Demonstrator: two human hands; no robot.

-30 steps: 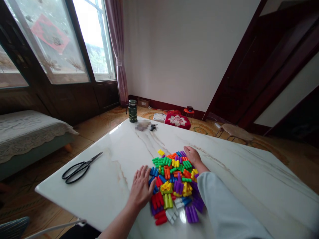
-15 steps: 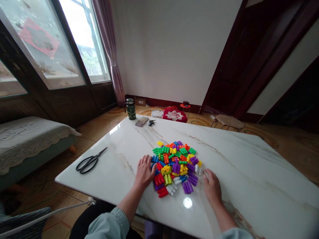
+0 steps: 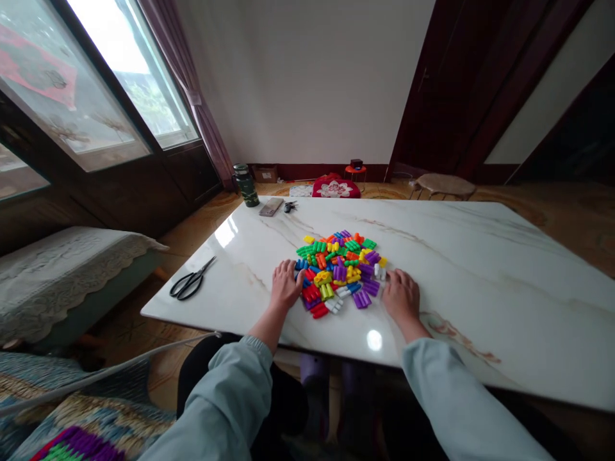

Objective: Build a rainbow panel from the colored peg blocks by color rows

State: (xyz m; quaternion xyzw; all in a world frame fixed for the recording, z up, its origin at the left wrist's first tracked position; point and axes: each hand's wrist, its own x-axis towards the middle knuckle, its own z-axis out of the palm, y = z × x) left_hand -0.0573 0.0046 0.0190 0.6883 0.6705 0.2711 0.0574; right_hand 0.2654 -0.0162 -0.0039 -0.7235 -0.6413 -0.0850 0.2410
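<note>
A heap of colourful plastic building blocks, many shaped like joined rounded pegs, lies on the white marble-patterned table. My left hand rests palm down at the heap's left edge, thumb apart from the fingers and close to the blue and red blocks. On the opposite side, my right hand lies on the tabletop beside a white block and purple blocks. Its fingers are loosely bent and apart, and I see nothing held in either hand.
Black-handled scissors lie near the table's left edge. At the far left corner stand a green flask, a phone and keys. A cloth-covered bench is left of the table; a round stool stands beyond it.
The view has tilted down and turned, so more of my sleeves and legs shows. My right hand has come a little closer to the heap; my left hand stays at its left edge.
</note>
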